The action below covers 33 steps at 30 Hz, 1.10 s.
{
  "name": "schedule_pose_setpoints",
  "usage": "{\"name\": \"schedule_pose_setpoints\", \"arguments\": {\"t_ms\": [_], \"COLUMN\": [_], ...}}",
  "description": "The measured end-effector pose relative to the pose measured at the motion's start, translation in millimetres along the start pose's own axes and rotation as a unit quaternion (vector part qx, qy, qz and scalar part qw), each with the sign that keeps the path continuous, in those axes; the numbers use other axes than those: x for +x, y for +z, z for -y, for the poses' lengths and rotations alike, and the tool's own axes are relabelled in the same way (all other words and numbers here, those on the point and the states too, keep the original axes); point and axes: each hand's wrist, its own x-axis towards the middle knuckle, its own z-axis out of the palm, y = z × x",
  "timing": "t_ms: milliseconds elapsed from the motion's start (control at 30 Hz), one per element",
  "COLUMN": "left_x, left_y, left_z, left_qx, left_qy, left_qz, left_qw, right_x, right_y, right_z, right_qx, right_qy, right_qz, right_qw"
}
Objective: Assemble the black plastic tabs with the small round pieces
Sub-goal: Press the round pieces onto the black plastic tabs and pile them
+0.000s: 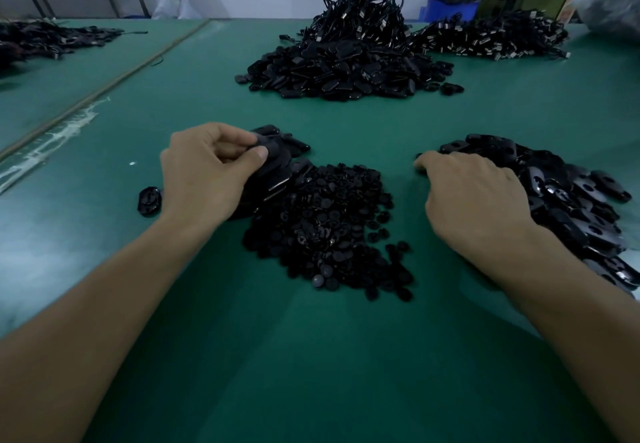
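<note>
Cable heap (362,10) — blue bin (447,11)

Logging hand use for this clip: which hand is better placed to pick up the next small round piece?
Likely the right hand: it rests on the tab pile, seemingly holding nothing, beside the round pieces. The left hand grips a stack of tabs.

Glossy black plastic tabs (571,207); matt round pieces (329,228); smooth green table (311,356).

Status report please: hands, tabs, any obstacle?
Left hand grips several black oval plastic tabs. Right hand on right-side tab pile, grasp unclear. Small round black pieces heaped between hands.
</note>
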Motion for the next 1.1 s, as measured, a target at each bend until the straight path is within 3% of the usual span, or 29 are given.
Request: {"name": "schedule_pose_setpoints", "arguments": {"t_ms": [433, 700, 933, 1100], "left_x": [-3, -15, -38, -45], "left_y": [-1, 5, 16, 19], "left_z": [2, -17, -38, -41], "left_qx": [0.082, 0.048, -0.023, -0.059], "left_qy": [0.029, 0.079, 0.093, 0.067], "left_qz": [-0.004, 0.025, 0.147, 0.196], "left_qw": [0.996, 0.995, 0.984, 0.976], "right_x": [10, 16, 7, 19], "right_y": [3, 7, 2, 9], "right_z": [-9, -14, 3, -4], "right_qx": [0.131, 0.22, 0.179, 0.093], "right_qy": [-0.023, -0.013, -0.105, -0.064], "right_qz": [-0.114, -0.113, -0.242, -0.207], "right_qw": [0.985, 0.969, 0.948, 0.972]}}
